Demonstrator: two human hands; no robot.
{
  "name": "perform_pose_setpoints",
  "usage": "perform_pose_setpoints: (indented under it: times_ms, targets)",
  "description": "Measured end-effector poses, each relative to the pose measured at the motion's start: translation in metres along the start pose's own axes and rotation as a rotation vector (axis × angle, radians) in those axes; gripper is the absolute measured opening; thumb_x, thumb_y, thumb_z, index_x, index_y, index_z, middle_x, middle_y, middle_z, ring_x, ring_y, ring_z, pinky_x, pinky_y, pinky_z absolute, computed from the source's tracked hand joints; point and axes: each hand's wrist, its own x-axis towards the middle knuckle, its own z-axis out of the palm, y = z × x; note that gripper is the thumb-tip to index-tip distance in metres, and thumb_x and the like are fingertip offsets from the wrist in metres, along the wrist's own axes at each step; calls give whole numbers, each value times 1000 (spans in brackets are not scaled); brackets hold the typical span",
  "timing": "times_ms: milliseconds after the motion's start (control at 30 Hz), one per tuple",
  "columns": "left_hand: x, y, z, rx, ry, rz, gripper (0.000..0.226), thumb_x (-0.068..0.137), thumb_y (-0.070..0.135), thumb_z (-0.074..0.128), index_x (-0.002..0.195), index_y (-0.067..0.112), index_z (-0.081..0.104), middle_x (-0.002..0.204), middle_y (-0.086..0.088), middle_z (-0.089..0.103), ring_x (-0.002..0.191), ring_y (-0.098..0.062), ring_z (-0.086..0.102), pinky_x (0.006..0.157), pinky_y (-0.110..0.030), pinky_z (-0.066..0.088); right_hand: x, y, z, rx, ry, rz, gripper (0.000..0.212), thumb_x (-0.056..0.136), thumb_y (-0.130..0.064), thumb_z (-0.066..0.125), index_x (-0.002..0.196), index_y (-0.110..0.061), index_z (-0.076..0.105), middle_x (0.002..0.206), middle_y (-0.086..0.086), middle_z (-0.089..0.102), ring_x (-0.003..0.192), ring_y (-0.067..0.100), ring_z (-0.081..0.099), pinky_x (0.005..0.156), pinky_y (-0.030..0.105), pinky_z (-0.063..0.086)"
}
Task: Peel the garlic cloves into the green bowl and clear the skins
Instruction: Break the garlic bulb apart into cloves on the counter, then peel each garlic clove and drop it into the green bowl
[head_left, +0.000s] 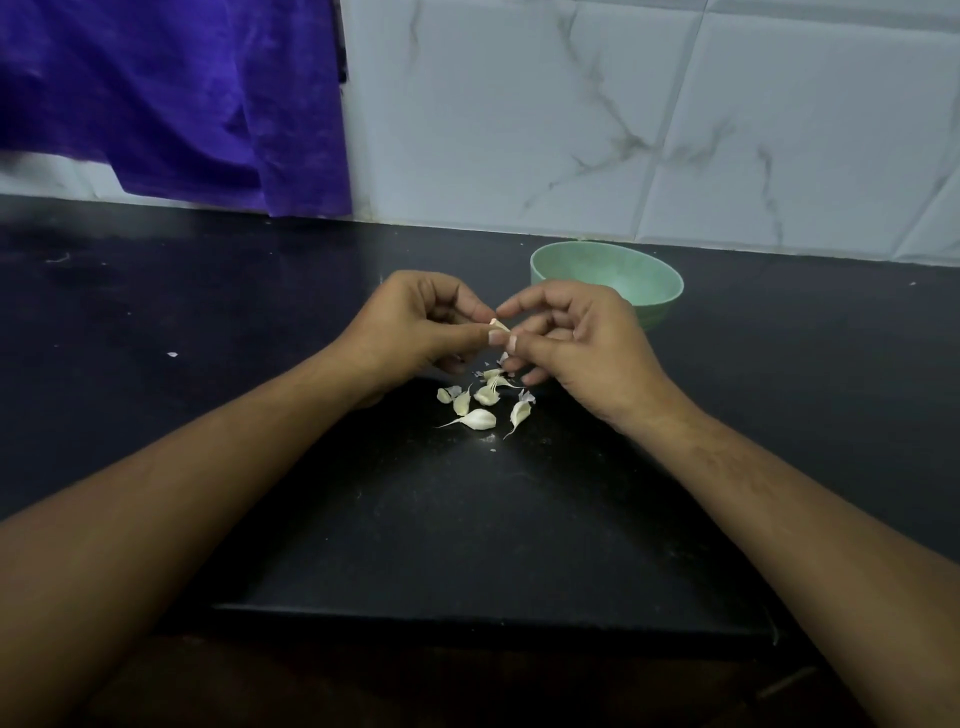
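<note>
The left hand (415, 325) pinches one garlic clove (497, 326); the right hand (576, 338) nips at its skin; at six o'clock below them lie several unpeeled cloves (480, 408); the green bowl (667, 291), at one o'clock, looks empty; most work remains.

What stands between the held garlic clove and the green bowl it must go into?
Nothing loose. The clove is pinched by the left hand and right hand; only the right hand itself lies between it and the green bowl, hiding its near rim.
</note>
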Motion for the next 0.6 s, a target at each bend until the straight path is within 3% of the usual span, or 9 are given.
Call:
perform_pose_setpoints:
  times_ms: [67, 167, 300, 500, 600]
  targets:
    - [0, 0, -1, -5, -3, -16, 30, 77, 19, 86, 96, 0, 75, 89, -30, 72, 73, -27, 63, 65, -28, 59, 0, 1, 1, -5, -1, 11, 15, 90, 2, 75, 102, -7, 73, 75, 12, 74, 74, 28, 77, 62, 33, 62]
    - [0, 0, -1, -25, -13, -25, 17, 80, 16, 84, 93, 7, 77, 80, -13, 75, 70, -19, 66, 65, -24, 60, 0, 0, 1, 29, -9, 43, 9, 90, 3, 74, 97, -2, 72, 74, 9, 75, 72, 23, 77, 62, 31, 62]
    - [1, 1, -1, -37, -20, -20, 16, 80, 18, 83, 93, 10, 78, 74, -5, 74, 69, -15, 65, 64, -23, 59, -1, -2, -2, 129, -41, 97, 12, 92, 5, 72, 103, 5, 68, 76, 6, 76, 73, 24, 76, 64, 32, 62]
    - [1, 3, -6, -5, -37, -40, 16, 88, 5, 81, 102, 5, 74, 82, -12, 73, 72, -19, 66, 66, -28, 60, 1, -7, -9, 172, -120, 159, 26, 95, 6, 66, 121, 0, 65, 87, 20, 71, 79, 32, 76, 65, 34, 63]
    - [0, 4, -7, 18, -42, -53, 15, 87, 7, 81, 100, 4, 74, 83, -15, 72, 71, -19, 67, 65, -29, 61, 0, -7, -9, 149, -165, 188, 28, 99, 6, 61, 125, -4, 66, 85, 16, 68, 78, 29, 76, 65, 33, 64]
